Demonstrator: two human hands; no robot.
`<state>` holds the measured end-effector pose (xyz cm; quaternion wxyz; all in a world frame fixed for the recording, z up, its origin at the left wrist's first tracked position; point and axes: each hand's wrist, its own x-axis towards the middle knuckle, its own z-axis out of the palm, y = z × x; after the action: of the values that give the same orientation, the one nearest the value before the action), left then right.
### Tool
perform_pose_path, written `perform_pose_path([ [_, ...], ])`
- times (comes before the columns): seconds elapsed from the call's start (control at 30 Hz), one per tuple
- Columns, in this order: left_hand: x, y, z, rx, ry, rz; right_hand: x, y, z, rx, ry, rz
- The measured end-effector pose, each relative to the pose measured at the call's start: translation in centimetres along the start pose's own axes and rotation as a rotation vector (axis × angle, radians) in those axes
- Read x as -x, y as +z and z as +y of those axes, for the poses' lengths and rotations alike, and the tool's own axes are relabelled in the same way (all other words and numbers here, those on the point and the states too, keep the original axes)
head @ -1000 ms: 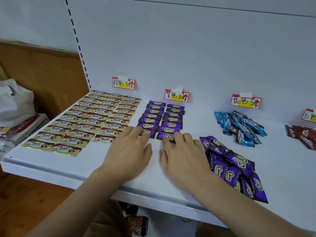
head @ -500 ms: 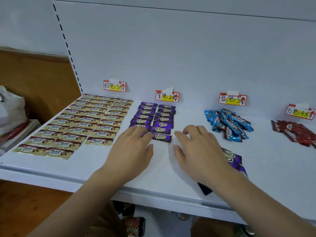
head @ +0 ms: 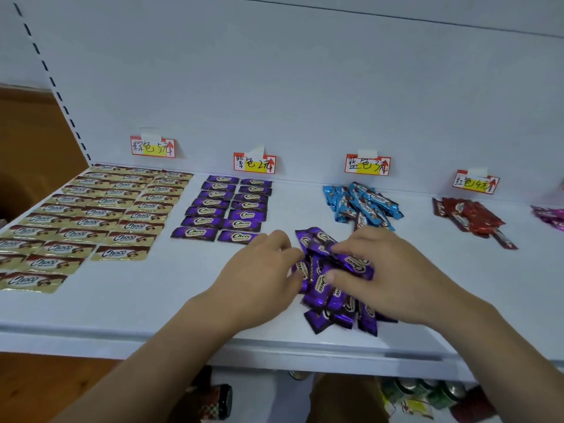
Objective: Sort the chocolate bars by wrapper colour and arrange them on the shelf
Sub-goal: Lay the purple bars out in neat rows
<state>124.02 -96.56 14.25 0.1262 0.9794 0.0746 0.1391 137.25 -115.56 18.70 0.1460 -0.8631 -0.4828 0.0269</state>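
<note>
A loose pile of purple chocolate bars [head: 331, 296] lies near the front of the white shelf [head: 146, 303]. My left hand [head: 259, 274] grips the pile's left edge between curled fingers and thumb. My right hand [head: 384, 270] lies over the pile's right side and pinches one purple bar between thumb and forefinger. Behind the pile, two tidy columns of purple bars [head: 225, 206] lie under the purple label [head: 254, 163]. To the left are three columns of gold-brown bars [head: 91, 215].
A heap of blue bars [head: 361, 206] sits under the blue label [head: 367, 164], and a heap of red bars [head: 471, 219] under the red label [head: 476, 182]. Pink wrappers [head: 551, 215] show at the right edge. Cans and jars [head: 427, 392] stand below the shelf.
Both hands have moved right, from the front of the purple columns onto the loose purple pile. The view has shifted right with them.
</note>
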Motion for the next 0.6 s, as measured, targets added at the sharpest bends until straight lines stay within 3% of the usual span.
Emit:
perform_pose_path([
  [0.13, 0.1, 0.1, -1.1, -0.036, 0.100, -0.067, 0.2, 1.1, -1.5, 0.151, -0.057, -0.116],
  [0.27, 0.8, -0.6, -1.6, -0.071, 0.123, -0.115, -0.4, 1.2, -1.6, 0.076, -0.047, -0.102],
  [0.6, 1.5, -1.5, -0.7, -0.145, 0.090, -0.109, -1.4, 0.8, -2.1, -0.194, 0.036, 0.243],
])
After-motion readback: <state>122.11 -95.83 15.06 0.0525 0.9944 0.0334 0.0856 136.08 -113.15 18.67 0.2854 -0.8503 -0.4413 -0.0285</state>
